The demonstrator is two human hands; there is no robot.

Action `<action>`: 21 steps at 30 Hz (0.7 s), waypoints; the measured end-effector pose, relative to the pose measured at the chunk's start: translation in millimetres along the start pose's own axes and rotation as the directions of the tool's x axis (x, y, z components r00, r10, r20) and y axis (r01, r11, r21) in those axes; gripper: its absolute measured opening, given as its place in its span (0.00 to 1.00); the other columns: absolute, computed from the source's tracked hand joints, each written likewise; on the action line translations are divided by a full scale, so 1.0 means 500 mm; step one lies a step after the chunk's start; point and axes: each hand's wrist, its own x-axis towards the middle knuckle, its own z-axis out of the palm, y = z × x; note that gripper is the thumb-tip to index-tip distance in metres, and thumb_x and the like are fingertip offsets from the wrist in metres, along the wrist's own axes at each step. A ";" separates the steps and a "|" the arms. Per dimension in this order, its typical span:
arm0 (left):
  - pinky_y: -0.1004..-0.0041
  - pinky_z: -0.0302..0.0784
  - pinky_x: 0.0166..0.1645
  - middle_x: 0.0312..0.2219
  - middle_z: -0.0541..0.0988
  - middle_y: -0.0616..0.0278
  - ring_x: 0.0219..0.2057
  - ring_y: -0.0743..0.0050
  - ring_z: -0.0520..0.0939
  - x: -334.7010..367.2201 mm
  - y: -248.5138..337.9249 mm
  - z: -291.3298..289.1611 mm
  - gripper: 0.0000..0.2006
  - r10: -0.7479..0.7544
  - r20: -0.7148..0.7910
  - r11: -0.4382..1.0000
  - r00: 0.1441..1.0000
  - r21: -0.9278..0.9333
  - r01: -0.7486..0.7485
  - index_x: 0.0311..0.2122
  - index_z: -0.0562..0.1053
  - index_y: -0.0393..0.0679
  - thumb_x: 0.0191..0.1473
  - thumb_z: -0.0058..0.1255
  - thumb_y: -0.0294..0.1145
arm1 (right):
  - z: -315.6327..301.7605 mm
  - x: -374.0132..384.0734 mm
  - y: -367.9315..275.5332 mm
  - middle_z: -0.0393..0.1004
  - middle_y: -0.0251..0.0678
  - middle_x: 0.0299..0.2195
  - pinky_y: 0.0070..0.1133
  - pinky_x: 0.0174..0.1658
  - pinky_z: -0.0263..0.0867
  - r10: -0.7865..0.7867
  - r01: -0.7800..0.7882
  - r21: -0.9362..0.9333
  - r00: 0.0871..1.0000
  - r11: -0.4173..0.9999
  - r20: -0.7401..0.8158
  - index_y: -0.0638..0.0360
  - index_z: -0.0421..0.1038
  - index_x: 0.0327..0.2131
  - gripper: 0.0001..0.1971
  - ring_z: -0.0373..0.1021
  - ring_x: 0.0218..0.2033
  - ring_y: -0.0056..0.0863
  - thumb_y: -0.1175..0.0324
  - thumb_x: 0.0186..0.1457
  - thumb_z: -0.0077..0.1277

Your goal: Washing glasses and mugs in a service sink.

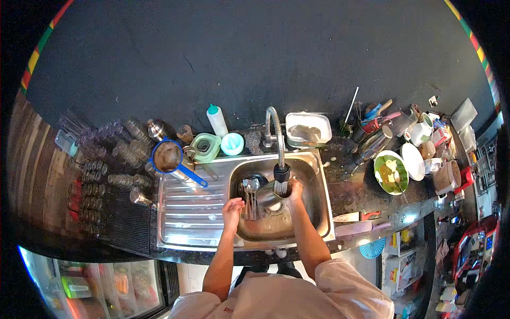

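Over the sink basin (313, 226), my right hand (295, 191) grips a metal cup (270, 196), tilted with its mouth beneath the black spray head (282, 173) of the tap. Water streams from the spray head into the cup. My left hand (232, 213) hovers at the basin's left edge with its fingers loosely apart, holding nothing. Between the left hand and the cup, several spoons and other cutlery (249, 194) lie in the basin. A dark round dish seems to be under them, partly hidden.
On the ribbed drainboard (186, 215) rests a blue-rimmed strainer (167, 156). Behind the sink stand a squeeze bottle (217, 121), green tubs (206, 147) and a white container (308, 129). Glasses (93, 189) crowd the left; a knife (356, 216) and green bowl (390, 173) lie right.
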 end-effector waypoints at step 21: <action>0.79 0.71 0.35 0.28 0.76 0.61 0.29 0.76 0.76 -0.033 0.034 -0.008 0.09 0.020 0.190 0.999 0.982 -0.043 -0.012 0.35 0.71 0.40 0.52 0.40 0.29 | 0.049 -0.049 -0.110 0.54 0.23 0.09 0.19 0.15 0.44 -0.422 0.399 -0.526 0.903 0.751 0.083 0.58 0.55 0.07 0.12 0.49 0.13 0.13 0.77 0.39 0.37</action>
